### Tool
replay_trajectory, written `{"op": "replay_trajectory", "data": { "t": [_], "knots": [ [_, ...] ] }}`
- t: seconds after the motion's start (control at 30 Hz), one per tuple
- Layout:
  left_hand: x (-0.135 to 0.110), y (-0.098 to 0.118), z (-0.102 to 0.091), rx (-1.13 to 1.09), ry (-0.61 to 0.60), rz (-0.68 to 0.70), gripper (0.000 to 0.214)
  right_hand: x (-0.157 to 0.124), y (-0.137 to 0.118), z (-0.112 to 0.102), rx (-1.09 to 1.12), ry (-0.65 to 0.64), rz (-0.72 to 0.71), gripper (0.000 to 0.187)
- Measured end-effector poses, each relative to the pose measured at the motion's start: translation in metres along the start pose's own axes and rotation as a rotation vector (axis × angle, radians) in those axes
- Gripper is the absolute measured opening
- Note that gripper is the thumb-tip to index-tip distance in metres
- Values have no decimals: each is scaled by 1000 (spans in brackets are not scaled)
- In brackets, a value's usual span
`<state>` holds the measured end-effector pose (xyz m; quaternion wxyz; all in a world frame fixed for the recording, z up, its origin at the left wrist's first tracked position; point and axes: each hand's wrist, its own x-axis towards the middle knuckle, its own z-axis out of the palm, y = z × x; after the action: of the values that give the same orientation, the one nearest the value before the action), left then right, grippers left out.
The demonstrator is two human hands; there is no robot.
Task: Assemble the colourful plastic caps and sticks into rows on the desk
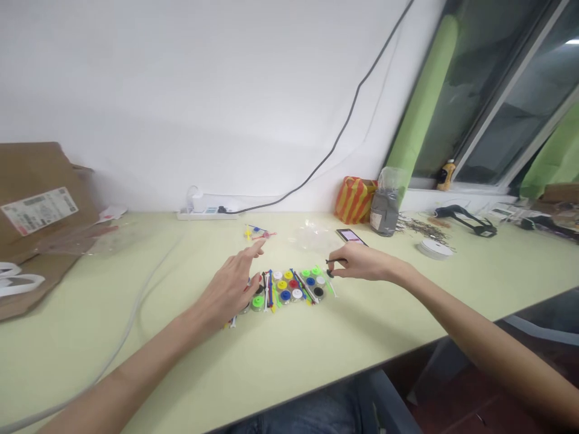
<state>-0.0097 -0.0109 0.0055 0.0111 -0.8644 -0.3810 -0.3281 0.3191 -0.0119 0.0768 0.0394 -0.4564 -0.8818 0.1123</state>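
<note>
A group of round plastic caps (284,288) in green, yellow, blue, red, white and black lies on the pale green table (136,361), with thin coloured sticks (269,289) among them. My right hand (357,263) is above the group's far right end, pinching a small black part (330,273) between thumb and fingers. A thin black rod (335,261) shows at the fingertips. My left hand (230,290) hovers at the group's left end, index finger extended and holding nothing.
Behind the hands lie small coloured pieces (257,234), a clear plastic bag (312,236) and a phone (351,236). Further back stand a power strip (208,211), an orange striped bag (355,200) and a white roll (434,248). Cardboard (40,205) lies at left.
</note>
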Motion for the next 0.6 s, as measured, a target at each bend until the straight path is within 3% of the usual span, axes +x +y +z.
{"op": "replay_trajectory", "data": {
  "t": [0.13, 0.6],
  "knots": [
    [0, 1, 0, -2, -30, 0, 64, -3, -4, 9, -118, -133, -24, 18],
    [2, -1, 0, 18, -25, 44, 63, 9, -7, 16, -151, -186, -20, 19]
  ]
}}
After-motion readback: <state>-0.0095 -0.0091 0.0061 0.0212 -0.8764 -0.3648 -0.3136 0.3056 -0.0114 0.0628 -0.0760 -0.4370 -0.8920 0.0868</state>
